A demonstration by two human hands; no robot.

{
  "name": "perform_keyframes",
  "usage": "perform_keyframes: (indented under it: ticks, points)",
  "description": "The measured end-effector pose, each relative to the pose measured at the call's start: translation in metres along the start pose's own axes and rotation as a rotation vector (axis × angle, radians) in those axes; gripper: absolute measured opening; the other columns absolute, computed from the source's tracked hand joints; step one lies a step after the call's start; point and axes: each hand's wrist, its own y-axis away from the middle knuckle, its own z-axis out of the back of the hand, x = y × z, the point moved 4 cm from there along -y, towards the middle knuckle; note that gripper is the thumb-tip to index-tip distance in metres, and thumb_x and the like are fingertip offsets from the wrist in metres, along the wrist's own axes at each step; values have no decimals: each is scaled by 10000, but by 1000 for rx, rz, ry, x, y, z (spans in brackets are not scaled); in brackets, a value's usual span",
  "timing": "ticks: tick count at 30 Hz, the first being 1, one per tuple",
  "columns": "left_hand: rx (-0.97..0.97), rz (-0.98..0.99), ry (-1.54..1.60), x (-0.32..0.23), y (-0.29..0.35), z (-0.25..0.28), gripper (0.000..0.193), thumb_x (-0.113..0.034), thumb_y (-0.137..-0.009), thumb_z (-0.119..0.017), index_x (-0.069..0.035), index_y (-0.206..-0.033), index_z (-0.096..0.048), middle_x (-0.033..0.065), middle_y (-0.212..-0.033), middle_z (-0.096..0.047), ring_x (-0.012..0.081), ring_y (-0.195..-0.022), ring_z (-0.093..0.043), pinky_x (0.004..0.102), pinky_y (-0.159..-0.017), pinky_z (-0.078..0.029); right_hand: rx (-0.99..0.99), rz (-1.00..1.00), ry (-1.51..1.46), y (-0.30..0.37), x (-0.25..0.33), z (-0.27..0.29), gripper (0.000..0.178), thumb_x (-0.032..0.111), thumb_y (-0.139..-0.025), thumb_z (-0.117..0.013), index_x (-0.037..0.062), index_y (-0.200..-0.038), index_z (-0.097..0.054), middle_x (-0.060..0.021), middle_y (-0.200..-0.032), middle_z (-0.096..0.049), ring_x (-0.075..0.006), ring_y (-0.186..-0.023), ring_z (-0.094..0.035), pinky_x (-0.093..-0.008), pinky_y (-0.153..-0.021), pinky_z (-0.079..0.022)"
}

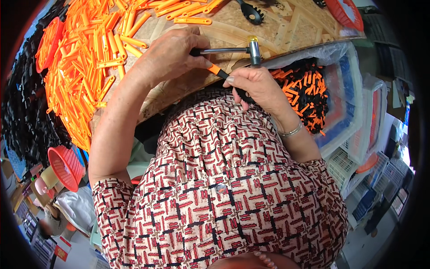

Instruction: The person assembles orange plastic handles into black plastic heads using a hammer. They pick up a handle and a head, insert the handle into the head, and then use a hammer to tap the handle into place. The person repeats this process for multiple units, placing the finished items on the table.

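Note:
My left hand [177, 54] is closed round the black grip of a small hammer [224, 50], whose yellow-and-dark head points right, over the table edge. Below the hammer, its fingers also meet the orange handle [215, 69] of a black kitchen utensil. My right hand [257, 85] grips that black utensil [244, 95] near its working end, which is partly hidden by the fingers and looks like a slotted or toothed spoon. The orange handle joins the black shaft between my two hands. A large heap of loose orange handles [76, 85] lies left of my left hand.
A black toothed pasta server [251, 14] lies on the table [286, 31]. At the right, a plastic-lined bin [347, 89] holds many black-and-orange utensils [307, 94]. Red baskets [67, 168] stand at left, beside a heap of black pieces [27, 103]. Another red basket [345, 13] sits top right.

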Motion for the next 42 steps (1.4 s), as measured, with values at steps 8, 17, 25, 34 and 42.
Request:
perform_keyframes:
  ticks: [8, 17, 25, 34, 42]
  points:
    - [-159, 119, -227, -28, 10, 3, 300, -197, -811, -797, -66, -1077, -750, 101, -1030, -651, 294, -917, -671, 388, -784, -526, -7, -7, -21, 0, -1, 0, 250, 190, -1021, -591, -20, -950, -707, -63, -645, -643, -92, -440, -545, -203, -417, -422]
    - [-572, 257, 534, -23, 75, 18, 312, -125, -983, -636, -63, -1288, -660, 26, -878, -623, 110, -802, -595, 289, -706, -503, -63, -38, -96, 22, -24, 11, 266, 213, -1020, -595, -25, -946, -689, -68, -659, -662, -104, -429, -568, -219, -401, -437]
    - [-402, 288, -51, -50, 120, -18, 546, -13, -882, -715, -198, -1388, -624, 97, -822, -609, 239, -632, -586, 377, -620, -507, -104, 17, -185, 16, -29, -5, 253, 206, -1019, -594, -6, -909, -678, -67, -649, -649, -111, -455, -565, -223, -427, -417]
    - [-287, 370, -155, -46, 137, -33, 486, 50, -899, -678, -33, -1374, -610, 133, -1014, -695, 251, -728, -648, 363, -704, -542, -93, 13, -162, 16, -28, -5, 251, 215, -1011, -603, -5, -912, -674, -73, -664, -652, -117, -466, -563, -232, -445, -426]
    - [-332, 440, -171, -39, 133, -25, 450, 15, -930, -668, -109, -1362, -645, 43, -992, -722, 120, -747, -636, 293, -741, -532, -22, -12, -98, 16, -24, 8, 233, 208, -995, -624, 0, -910, -689, -58, -676, -659, -120, -480, -605, -234, -430, -437]
